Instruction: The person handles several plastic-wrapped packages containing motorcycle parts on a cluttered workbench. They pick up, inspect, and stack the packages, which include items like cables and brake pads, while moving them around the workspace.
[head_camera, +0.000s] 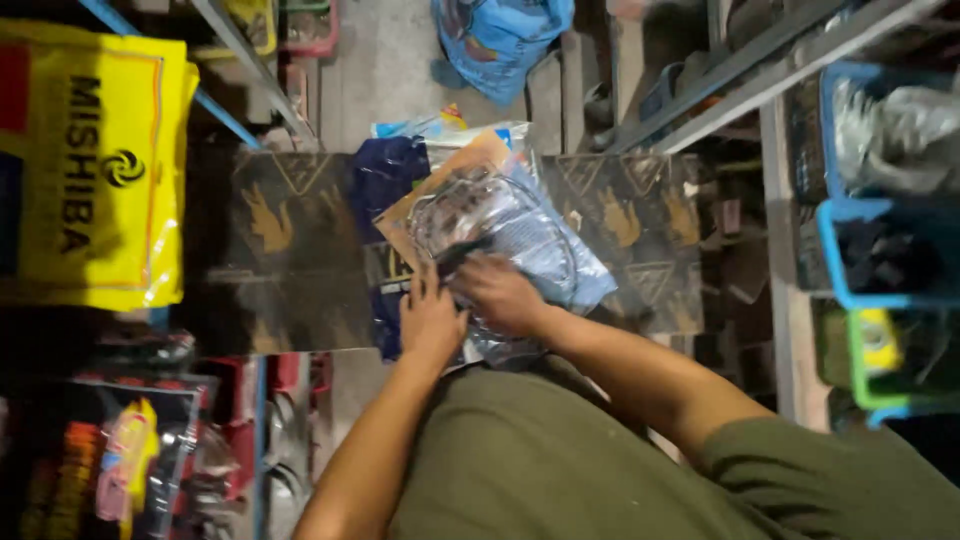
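Pressing both hands onto a clear plastic packet (520, 235) of coiled cable that lies on a dark patterned board (290, 250).

Left hand (430, 322) rests flat on the packet's near edge, fingers together and extended; right hand (498, 292) sits just beside it, fingers curled around a thin dark object (462, 255), whose kind I cannot tell. The packet lies over a tan cardboard sheet (450, 175) and a dark blue bag (385, 175). Its film looks thin, glossy and likely slippery, the contents light and springy; pinching an edge or corner, or cupping the coil through the film, seems the surest hold. A yellow bag (90, 170) hangs well apart to one side, with blue bins (880, 210) on the other.
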